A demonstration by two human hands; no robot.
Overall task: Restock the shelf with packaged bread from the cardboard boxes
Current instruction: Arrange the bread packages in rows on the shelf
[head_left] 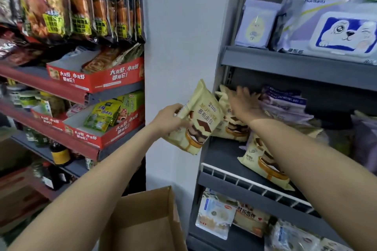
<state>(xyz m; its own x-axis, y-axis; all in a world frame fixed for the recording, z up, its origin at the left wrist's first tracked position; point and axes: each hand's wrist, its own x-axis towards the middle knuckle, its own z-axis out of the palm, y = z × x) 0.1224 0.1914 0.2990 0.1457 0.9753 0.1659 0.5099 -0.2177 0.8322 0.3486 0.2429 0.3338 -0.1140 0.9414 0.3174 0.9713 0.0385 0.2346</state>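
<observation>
My left hand [170,119] grips a cream-coloured packet of mousse bread [201,117] by its left edge, holding it upright just left of the grey shelf [224,156]. My right hand [243,102] reaches onto that shelf with fingers spread, resting on another cream bread packet [229,126] standing at the back left. A third cream packet [263,161] lies flat toward the shelf's front, partly under my right forearm. An open cardboard box [142,222] sits below, between my arms; its inside is mostly hidden.
Purple packets [285,104] lie on the same shelf to the right. Wet-wipe packs [336,30] fill the shelf above. More bagged bread [216,214] sits on the shelf below. A red snack rack [95,81] stands at left beyond a white wall.
</observation>
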